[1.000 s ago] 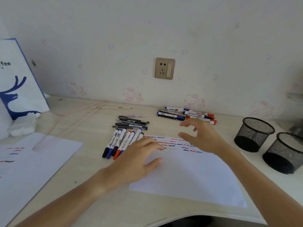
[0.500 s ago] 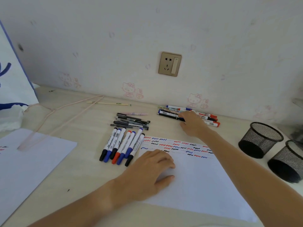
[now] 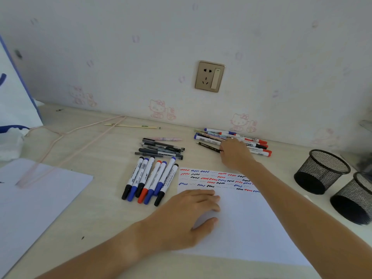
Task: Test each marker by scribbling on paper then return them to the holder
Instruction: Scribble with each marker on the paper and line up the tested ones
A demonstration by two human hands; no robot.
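Observation:
A white paper sheet (image 3: 251, 228) lies in front of me, with rows of red, blue and black scribbles (image 3: 217, 179) along its top. My left hand (image 3: 189, 212) rests flat on its left part. My right hand (image 3: 235, 155) is at the pile of markers (image 3: 251, 141) by the wall and pinches a thin black pen (image 3: 209, 147) that sticks out to the left. Left of the paper lies a row of several capped markers (image 3: 150, 180), and behind it a bunch of dark pens (image 3: 161, 149). Two black mesh holders (image 3: 322, 170) (image 3: 354, 200) stand at the right.
A second white sheet (image 3: 30, 194) lies at the left, with a white bag (image 3: 16, 93) behind it. A pink cord (image 3: 66, 146) and a thin stick (image 3: 130, 125) lie near the wall. A wall socket (image 3: 209, 76) sits above the desk.
My right hand reached from above the paper to the marker pile by the wall and now has a thin black pen drawn out a little. My left hand stayed on the paper.

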